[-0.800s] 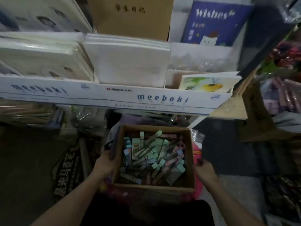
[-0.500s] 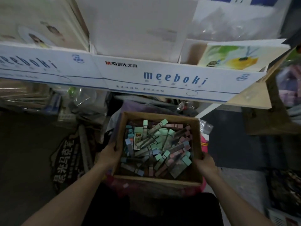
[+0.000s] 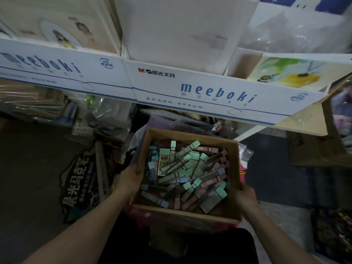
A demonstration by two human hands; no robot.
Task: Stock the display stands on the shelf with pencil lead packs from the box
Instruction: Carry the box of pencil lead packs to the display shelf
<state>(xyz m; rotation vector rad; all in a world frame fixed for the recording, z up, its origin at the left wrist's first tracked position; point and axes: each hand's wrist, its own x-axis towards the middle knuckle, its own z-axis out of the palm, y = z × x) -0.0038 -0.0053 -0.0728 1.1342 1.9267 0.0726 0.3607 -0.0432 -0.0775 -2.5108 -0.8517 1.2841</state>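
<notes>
An open brown cardboard box (image 3: pixel 233 168) sits low in front of me, below the shelf edge. It is filled with several pencil lead packs (image 3: pixel 187 172) in green, pink, blue and grey, lying jumbled. My left hand (image 3: pixel 131 177) grips the box's left wall, thumb over the rim. My right hand (image 3: pixel 245 199) holds the right wall near the front corner. No display stands are visible.
A white shelf front (image 3: pixel 190 92) printed "meeboki" juts out above the box, with notebooks (image 3: pixel 181 31) stacked on it. Bagged stock and a dark printed sign (image 3: pixel 80 185) lie on the floor at left. Cardboard boxes (image 3: pixel 314 149) stand at right.
The view has dropped and come closer to the box and shelf. Both hands have stayed on the box's sides, sliding a little toward me.
</notes>
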